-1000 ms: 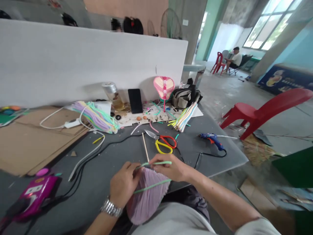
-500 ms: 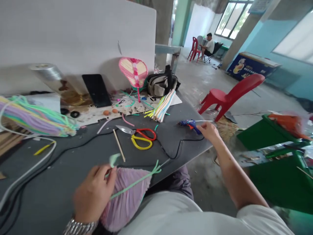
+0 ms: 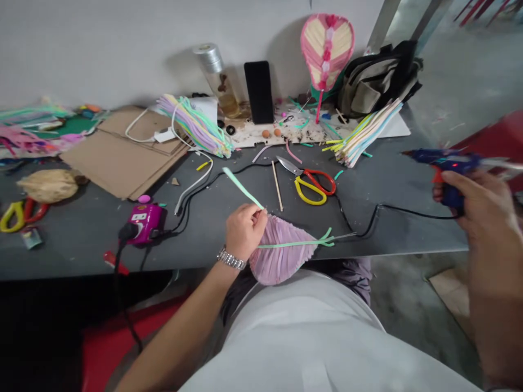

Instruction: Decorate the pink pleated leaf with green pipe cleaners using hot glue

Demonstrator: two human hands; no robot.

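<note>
At table (image 3: 368,182) | left grip (image 3: 245,231): pinching green strip (image 3: 241,188) | right grip (image 3: 486,204): blurred, clasping glue gun (image 3: 447,160)

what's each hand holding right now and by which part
The right hand holds the glue gun by its handle. The left hand pinches the green strip at its lower visible end, by the purple piece.

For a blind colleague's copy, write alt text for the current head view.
A person's left hand holds a pale green strip at a ribbed purple piece by the edge of a dark table, while the right hand grips a blue glue gun. Scissors and a thin stick lie beyond the piece.
</note>
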